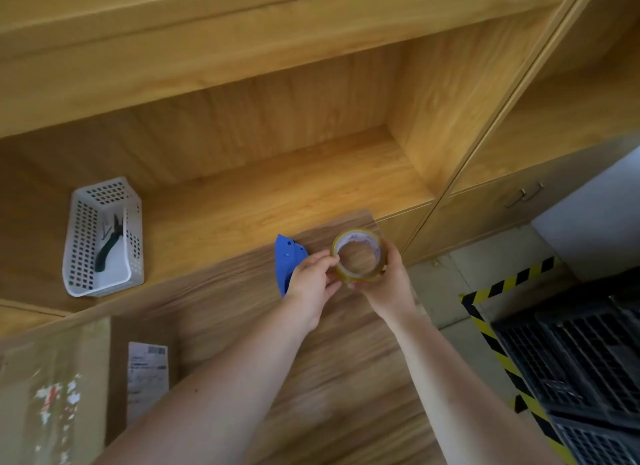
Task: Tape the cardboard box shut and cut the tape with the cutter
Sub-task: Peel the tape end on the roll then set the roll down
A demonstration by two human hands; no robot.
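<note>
A roll of clear yellowish tape [360, 256] is held upright above the wooden table [346, 378]. My right hand [389, 284] grips its right side and bottom. My left hand [311, 284] pinches the roll's left edge with thumb and fingertips. A blue plastic tool [287, 260], maybe the cutter, lies on the table just behind my left hand, partly hidden by it. The cardboard box [69, 388] sits at the lower left with a white shipping label [147, 378] and old tape remnants on its top.
A white perforated basket [104, 237] holding a dark-handled tool stands on the wooden shelf [277, 187] at the left. Black plastic crates [581, 360] sit on the floor at the right, inside yellow-black hazard tape [485, 326]. Cabinet doors with handles are at the right.
</note>
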